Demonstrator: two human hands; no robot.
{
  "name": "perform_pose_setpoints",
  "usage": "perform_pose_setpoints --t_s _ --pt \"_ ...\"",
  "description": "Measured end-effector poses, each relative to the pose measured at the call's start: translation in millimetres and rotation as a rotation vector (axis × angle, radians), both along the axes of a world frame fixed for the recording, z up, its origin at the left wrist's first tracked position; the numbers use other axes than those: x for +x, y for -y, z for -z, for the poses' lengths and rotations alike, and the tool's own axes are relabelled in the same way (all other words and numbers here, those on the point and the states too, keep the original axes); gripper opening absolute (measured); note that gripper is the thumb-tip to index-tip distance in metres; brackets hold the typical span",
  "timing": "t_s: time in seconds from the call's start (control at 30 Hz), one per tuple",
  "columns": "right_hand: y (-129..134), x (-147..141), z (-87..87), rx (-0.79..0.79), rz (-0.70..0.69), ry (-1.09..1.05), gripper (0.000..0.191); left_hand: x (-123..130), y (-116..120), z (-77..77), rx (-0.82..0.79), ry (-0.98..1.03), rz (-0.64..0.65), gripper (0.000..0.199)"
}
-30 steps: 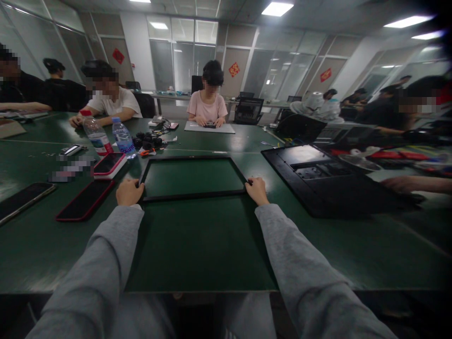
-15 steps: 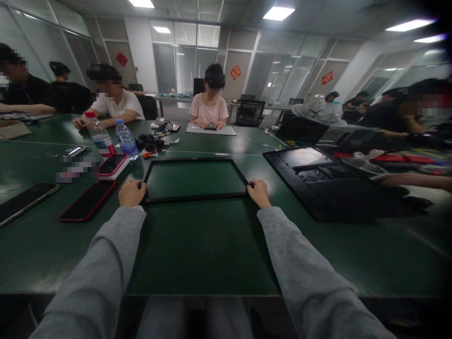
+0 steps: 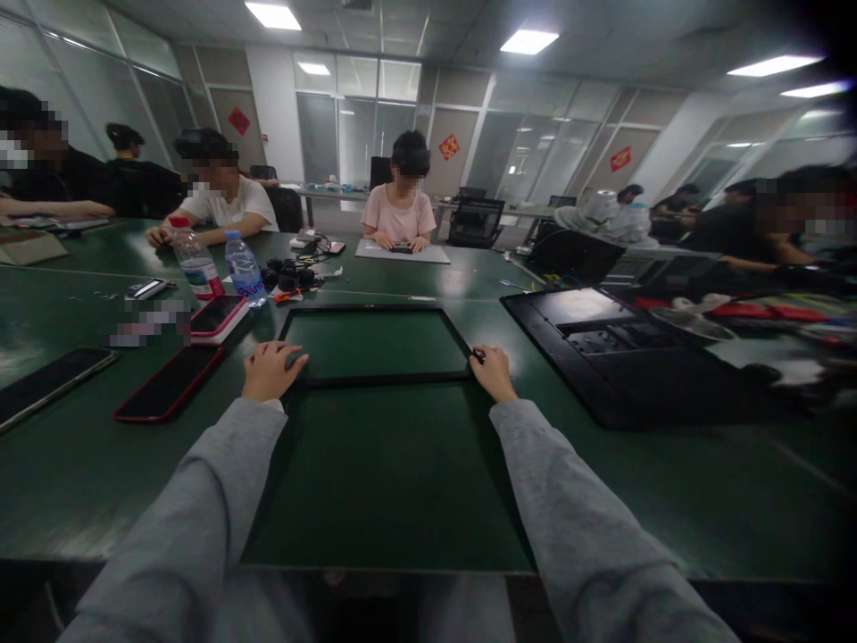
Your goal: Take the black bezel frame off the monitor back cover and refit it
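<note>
A thin black rectangular frame (image 3: 375,380) lies on the green table (image 3: 388,482), with the tabletop showing through its middle. At its left side is my left hand (image 3: 273,368), fingers apart and curved over the frame's near left corner. My right hand (image 3: 492,371) has its fingers wrapped round the right side close to the near right corner. To the right of the frame rests a large black panel (image 3: 603,357) with recessed parts in its middle.
On the left stand two bottles (image 3: 197,259) (image 3: 245,271) beside several phones, one a red-edged phone (image 3: 169,384). Black cables (image 3: 289,275) lie behind the frame. A person (image 3: 399,210) sits across the table; others sit left and right.
My left hand has shifted right and its fingers have spread from their grip on the frame's left side. My right hand stays on the right side. The view has tilted slightly up.
</note>
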State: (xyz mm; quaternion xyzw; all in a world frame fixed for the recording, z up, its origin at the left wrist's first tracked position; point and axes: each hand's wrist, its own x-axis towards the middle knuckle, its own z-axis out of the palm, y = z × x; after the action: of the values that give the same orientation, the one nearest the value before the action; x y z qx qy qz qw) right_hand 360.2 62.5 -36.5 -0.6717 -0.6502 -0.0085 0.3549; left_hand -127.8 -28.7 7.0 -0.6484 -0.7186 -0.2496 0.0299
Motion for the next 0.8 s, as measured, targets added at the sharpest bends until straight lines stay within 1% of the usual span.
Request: perform_pose_setpoints --t_s 0.07,0.17,0.27,0.37,0.43,0.5,0.57,0.67,0.73,0.8 --pt "-1.2 1.0 1.5 0.016 -0.001 -0.002 0.037 0.7 3.1 -3.1 -0.091 0.021 0.055 0.045" --pt "-2.6 2.3 3.0 0.054 -0.026 -0.020 0.036 -3.9 10.1 -8.0 -0.211 0.042 0.188 0.058" --pt "-2.5 2.9 2.5 0.068 -0.041 -0.035 0.035 -9.8 18.0 -10.2 -0.226 0.043 0.275 0.066" --pt "-0.3 2.7 0.0 0.053 -0.038 -0.059 0.034 -12.3 23.2 -8.5 -0.209 0.056 0.304 0.057" --pt "2.6 3.2 -2.9 0.057 -0.036 -0.077 0.033 -12.1 24.5 -6.0 -0.181 0.077 0.300 0.047" --pt "6.7 6.2 -7.3 0.072 -0.018 -0.079 0.034 -11.2 24.7 -3.5 -0.140 0.099 0.278 0.043" --pt "12.6 13.3 -13.8 0.096 0.029 -0.057 0.036 -10.1 24.8 -2.1 -0.107 0.112 0.251 0.043" --pt "25.8 35.2 -26.2 0.152 0.170 -0.009 0.040 -8.1 25.9 -2.6 -0.108 0.144 0.197 0.046" --pt "38.0 58.4 -33.5 0.190 0.311 0.001 0.043 -6.3 26.6 -4.0 -0.112 0.194 0.167 0.047" --pt "52.4 88.3 -37.9 0.216 0.430 -0.002 0.045 -4.2 26.7 -5.5 -0.097 0.255 0.147 0.047"
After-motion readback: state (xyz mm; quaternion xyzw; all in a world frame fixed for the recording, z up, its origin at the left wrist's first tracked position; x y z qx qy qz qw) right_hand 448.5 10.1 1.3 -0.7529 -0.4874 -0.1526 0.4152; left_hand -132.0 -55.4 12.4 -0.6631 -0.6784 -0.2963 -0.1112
